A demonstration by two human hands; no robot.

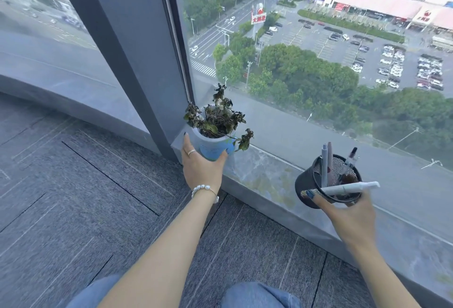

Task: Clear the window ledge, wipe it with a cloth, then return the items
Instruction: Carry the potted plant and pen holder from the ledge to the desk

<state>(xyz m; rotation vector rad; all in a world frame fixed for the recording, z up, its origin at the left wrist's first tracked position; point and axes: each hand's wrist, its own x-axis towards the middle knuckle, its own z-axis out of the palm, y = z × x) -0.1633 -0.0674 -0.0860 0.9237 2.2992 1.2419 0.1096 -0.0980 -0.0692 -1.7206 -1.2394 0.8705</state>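
A blue and white pot with a wilted dark plant point(215, 133) stands at the left end of the grey marble window ledge point(264, 173), against the window post. My left hand point(201, 165) is wrapped around the pot's lower part. My right hand point(348, 212) holds a black mesh pen holder point(316, 180) tilted above the ledge, with several pens in it. A white marker point(350, 188) lies across the holder's rim under my fingers.
A thick grey window post point(137, 57) rises left of the pot. Glass panes run behind the ledge. Grey carpet tiles point(85, 185) cover the floor to the left and below. My knees in blue jeans point(257, 295) show at the bottom edge.
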